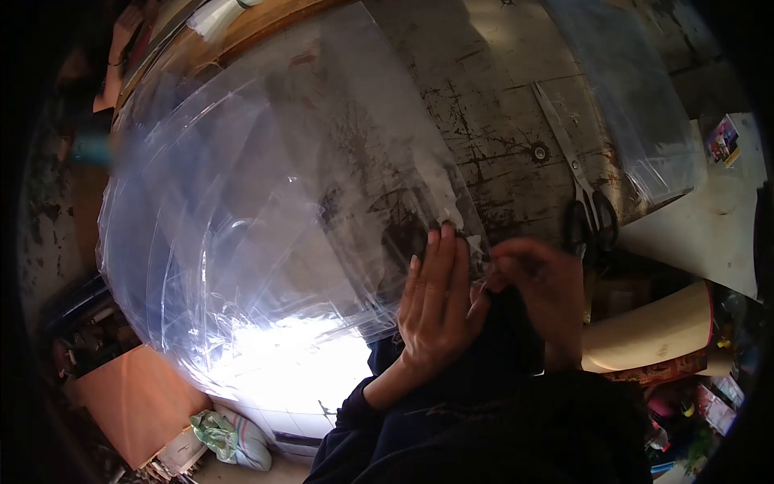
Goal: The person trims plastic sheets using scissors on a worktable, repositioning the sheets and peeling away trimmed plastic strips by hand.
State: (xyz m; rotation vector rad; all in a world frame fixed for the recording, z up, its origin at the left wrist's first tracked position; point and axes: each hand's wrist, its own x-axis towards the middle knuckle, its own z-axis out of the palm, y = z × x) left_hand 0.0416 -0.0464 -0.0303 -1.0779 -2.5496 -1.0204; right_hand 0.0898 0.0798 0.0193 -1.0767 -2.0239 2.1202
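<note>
A clear plastic sheet (379, 89) lies across the dark, scratched work table, with a loose pile of similar clear plastic (210, 210) to its left. My left hand (435, 298) rests flat near the sheet's lower right end, fingers stretched out and pressing on it. Just to the right, my right hand (540, 282) has its thumb and fingertips pinched together at the sheet's edge. The exact bit between those fingertips is small and partly hidden. Scissors (576, 165) with black handles lie on the table beyond my right hand.
More clear plastic (637, 105) lies at the right, beside white paper (701, 234). Below that is a cream rolled sheet (653, 335). An orange-brown board (133, 403) and a sack (246, 440) are at lower left. Another person's arm (121, 40) shows at upper left.
</note>
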